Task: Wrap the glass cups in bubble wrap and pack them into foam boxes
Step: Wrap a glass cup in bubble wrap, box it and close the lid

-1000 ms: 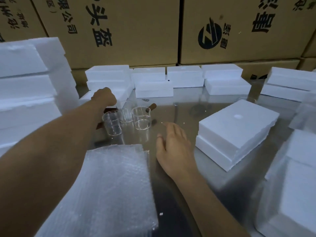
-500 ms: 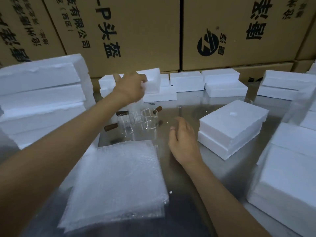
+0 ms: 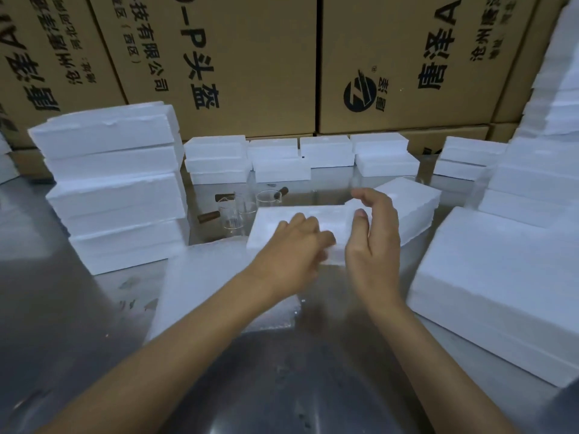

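Note:
A white foam box (image 3: 300,219) is held above the metal table (image 3: 62,308) in the middle of the view. My left hand (image 3: 294,249) grips its near edge. My right hand (image 3: 372,236) is at the box's right end, fingers curved over the top and thumb on the near side. Behind the box stand three clear glass cups (image 3: 239,211) with dark wooden handles. A stack of bubble wrap sheets (image 3: 200,277) lies flat on the table under my left forearm.
Foam boxes are stacked at the left (image 3: 116,189), along the back (image 3: 282,158) and at the right (image 3: 501,277). One more foam box (image 3: 416,202) lies just behind my right hand. Large cardboard cartons (image 3: 250,57) form a wall behind the table.
My left hand has brought a foam box from the back row to the middle of the table. My right hand has risen from the table and reached the box's right end.

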### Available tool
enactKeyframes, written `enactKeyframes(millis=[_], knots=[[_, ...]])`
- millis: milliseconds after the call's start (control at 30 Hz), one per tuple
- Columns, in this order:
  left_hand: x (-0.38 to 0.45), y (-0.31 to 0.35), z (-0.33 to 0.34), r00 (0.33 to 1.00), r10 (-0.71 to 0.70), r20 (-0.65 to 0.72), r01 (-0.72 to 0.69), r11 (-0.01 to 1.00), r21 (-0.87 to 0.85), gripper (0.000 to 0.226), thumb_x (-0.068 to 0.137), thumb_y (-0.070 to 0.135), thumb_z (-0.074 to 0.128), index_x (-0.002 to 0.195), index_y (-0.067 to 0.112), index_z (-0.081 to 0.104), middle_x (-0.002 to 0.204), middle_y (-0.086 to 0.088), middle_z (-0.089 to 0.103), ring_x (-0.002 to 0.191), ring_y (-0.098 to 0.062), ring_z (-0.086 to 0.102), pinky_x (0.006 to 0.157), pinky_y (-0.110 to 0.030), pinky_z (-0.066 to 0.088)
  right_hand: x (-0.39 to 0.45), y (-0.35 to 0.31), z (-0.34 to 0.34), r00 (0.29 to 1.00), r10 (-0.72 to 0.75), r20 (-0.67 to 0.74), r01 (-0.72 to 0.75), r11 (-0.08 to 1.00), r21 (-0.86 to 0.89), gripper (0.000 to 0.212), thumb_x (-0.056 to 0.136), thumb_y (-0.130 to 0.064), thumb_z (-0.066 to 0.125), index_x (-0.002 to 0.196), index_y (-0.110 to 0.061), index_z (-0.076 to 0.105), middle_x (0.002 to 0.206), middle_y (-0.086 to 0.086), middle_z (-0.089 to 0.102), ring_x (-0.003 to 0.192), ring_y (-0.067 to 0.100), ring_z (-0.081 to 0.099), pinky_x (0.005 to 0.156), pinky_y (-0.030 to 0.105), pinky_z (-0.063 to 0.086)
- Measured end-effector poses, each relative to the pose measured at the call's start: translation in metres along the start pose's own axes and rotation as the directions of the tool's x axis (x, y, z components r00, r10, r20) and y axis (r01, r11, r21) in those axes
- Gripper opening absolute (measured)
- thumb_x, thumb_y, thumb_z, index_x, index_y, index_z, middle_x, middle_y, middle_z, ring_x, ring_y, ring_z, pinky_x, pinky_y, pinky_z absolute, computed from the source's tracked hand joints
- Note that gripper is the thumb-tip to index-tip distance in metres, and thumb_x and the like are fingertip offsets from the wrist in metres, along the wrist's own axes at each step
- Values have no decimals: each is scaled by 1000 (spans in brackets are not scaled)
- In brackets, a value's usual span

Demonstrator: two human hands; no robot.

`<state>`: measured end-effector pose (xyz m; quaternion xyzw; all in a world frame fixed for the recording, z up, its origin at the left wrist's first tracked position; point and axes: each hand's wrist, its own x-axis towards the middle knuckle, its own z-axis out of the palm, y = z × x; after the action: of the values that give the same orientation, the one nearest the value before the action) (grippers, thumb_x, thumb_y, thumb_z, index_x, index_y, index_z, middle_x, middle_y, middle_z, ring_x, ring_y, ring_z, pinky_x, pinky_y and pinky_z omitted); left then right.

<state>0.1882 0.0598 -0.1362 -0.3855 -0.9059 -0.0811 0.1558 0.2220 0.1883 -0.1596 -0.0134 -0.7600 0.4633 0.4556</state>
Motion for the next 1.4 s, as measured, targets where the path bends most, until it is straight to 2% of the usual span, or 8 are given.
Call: enactKeyframes(millis=[167,333,500,667,800,933,1233,1400], knots=[[-1,37,22,992,129,-1,-129,989,-76,15,84,4,52,92,8,63,103,-12,55,94,-30,39,70,-36,23,8,1,-12,993,51,105,-34,988,-150,27,96,-23,41,117,-26,58,117,-19,51,110,-5,39,100,11,29],[1,30,31,988,152,41,-125,918,-377,30,92,27,60,120,17,63,126,-6,60,109,-27,50,86,-42,43,22,1,-13,966,80,246,-12,964,-267,30,97,-11,46,122,-22,60,130,-5,58,125,10,42,104,25,28],[6,-18,6,942,-258,-216,42,726,-686,11,93,16,63,91,22,72,80,20,63,77,10,56,70,-6,39,56,-5,7,905,146,401,-47,968,-247,44,89,1,41,127,-14,56,118,-4,55,121,22,47,95,31,42],[-7,-93,5,778,-622,92,596,682,-425,7,96,19,56,95,25,59,93,6,62,92,-17,61,76,-28,45,101,7,68,770,275,576,-56,928,-368,55,91,-1,40,143,-18,44,134,13,54,115,27,55,91,40,48],[-22,-111,10,729,-546,414,682,633,-366,24,87,39,71,82,24,54,86,3,59,76,-13,56,61,-28,40,124,34,128,642,344,685,-20,901,-434,60,95,-10,42,152,-28,34,154,11,37,129,34,47,106,43,42],[-25,-110,16,728,-518,450,648,735,-201,46,78,60,72,74,19,50,76,4,54,69,-12,50,59,-26,36,129,63,166,487,383,785,64,881,-469,63,97,-9,39,154,-35,28,162,9,25,148,32,21,120,48,23],[-30,-123,3,756,-460,466,623,724,-297,28,95,23,65,72,11,55,67,4,52,57,-2,50,54,-15,37,115,91,174,651,246,718,334,757,-562,17,93,-23,52,100,-22,68,112,9,66,114,35,55,98,40,47],[-34,-130,-2,782,-500,372,616,711,-338,22,97,6,52,83,-6,64,72,3,58,61,-3,53,54,-11,38,113,81,160,633,298,715,242,801,-548,29,98,-24,50,122,-19,65,126,5,66,116,29,58,98,40,49]])
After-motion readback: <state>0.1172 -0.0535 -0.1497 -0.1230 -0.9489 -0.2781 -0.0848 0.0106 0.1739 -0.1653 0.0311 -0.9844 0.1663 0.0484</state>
